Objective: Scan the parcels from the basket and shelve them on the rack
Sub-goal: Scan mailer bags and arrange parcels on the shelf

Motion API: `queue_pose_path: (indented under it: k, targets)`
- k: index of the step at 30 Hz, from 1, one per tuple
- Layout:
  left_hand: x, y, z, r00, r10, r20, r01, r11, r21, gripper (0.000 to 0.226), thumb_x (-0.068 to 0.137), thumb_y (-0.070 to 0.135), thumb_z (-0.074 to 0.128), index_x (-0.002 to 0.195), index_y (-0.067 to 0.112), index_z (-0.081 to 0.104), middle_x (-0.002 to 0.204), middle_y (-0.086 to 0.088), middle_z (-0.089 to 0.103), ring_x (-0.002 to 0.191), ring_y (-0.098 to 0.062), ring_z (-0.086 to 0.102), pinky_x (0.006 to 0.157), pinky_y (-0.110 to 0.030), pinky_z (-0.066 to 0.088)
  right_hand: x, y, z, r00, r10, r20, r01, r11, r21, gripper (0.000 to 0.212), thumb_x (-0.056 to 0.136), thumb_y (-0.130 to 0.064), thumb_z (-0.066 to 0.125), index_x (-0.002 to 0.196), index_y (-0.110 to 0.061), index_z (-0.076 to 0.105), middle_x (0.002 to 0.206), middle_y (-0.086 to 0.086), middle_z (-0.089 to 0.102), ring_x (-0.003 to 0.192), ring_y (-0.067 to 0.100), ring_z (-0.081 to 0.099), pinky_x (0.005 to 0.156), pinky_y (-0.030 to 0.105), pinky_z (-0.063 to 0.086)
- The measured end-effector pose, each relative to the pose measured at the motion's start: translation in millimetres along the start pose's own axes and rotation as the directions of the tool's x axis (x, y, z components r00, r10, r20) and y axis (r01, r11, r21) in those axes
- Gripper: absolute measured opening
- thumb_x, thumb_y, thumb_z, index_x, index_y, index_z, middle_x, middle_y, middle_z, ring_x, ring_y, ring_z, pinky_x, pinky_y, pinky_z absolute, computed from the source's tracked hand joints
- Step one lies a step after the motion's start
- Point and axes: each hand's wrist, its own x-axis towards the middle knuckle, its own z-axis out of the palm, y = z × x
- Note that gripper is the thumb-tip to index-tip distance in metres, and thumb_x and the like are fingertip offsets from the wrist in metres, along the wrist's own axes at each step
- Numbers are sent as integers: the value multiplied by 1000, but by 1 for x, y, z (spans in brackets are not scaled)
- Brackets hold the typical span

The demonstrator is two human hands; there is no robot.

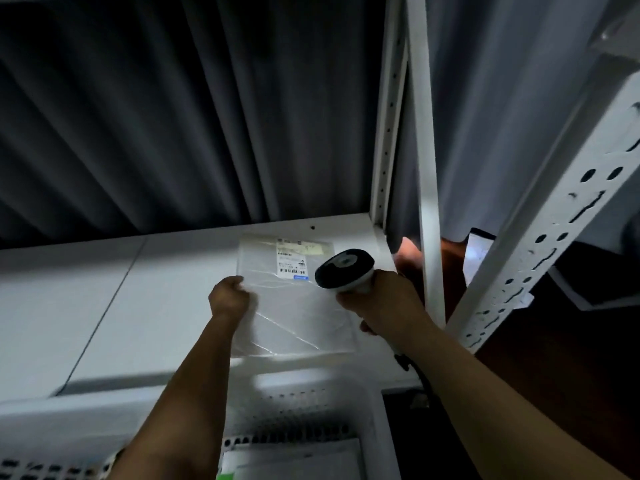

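The parcel (294,296), a flat clear-plastic mailer, lies face up on the white shelf (145,306) of the rack (424,188), toward the shelf's right end and close to the front upright. Its printed label (294,259) sits at the far edge, barcode uppermost, which probably explains the flat, label-up placement: the code stays readable from above.

The left hand (230,296) is curled shut on the parcel's left edge, knuckles up, seemingly pinching the plastic to steady or slide it into position. The right hand (377,299) is wrapped firmly around the handle of a scanner (344,270), whose dark head tilts toward the label and hovers just beside it, over the parcel's right side. So the parcel lies between the two hands, touched by the left and overhung by the scanner in the right; whether the scanner rests on the plastic I cannot tell.

Below the shelf's front edge, the white perforated basket (311,403) sits near the person's forearms, with at least one more flat parcel (298,459) showing inside. Grey curtains (156,116) hang behind the rack. By my reading, this parcel is at the scan-and-place step, and more remain in the basket.
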Motion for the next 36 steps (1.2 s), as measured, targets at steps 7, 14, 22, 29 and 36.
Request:
queue_pose_path:
  k: [7,14,22,29,36]
  targets:
    - [-12,-12,-32,998,-32,49,35,997,-68,41,85,-3,61,124,11,62,125,-7,61,116,-25,57,98,-32,45,-10,-5,0,996,-68,66,75,990,-120,29,85,-29,67,94,-2,67,90,16,72,83,30,69,82,43,55]
    - [-103,-29,-101,947,316,58,-320,945,72,32,87,0,62,116,14,65,119,0,61,102,-18,58,89,-25,44,-53,-32,13,971,-82,223,95,994,-48,22,81,-22,74,90,-4,67,67,7,65,55,20,62,61,32,52]
    - [-243,-180,-107,925,371,82,-375,853,363,36,85,5,57,120,9,64,122,-14,60,115,-32,53,97,-26,33,-128,-23,70,811,-112,574,287,931,-224,28,85,-27,71,94,-1,69,90,16,73,82,28,71,72,27,53]
    - [-292,-258,-57,894,-177,411,-81,839,538,54,91,26,61,139,9,45,130,-13,51,120,-26,50,97,-28,38,-134,17,85,728,-63,683,492,742,-456,32,87,-33,68,67,-14,51,70,0,57,74,17,56,67,29,41]
    - [-297,-260,-34,784,-367,501,21,822,569,79,90,30,64,152,8,19,153,-15,32,139,-27,35,112,-31,29,-115,17,91,697,-103,710,585,654,-480,41,86,-34,68,61,-21,38,65,-5,45,79,20,56,75,33,48]
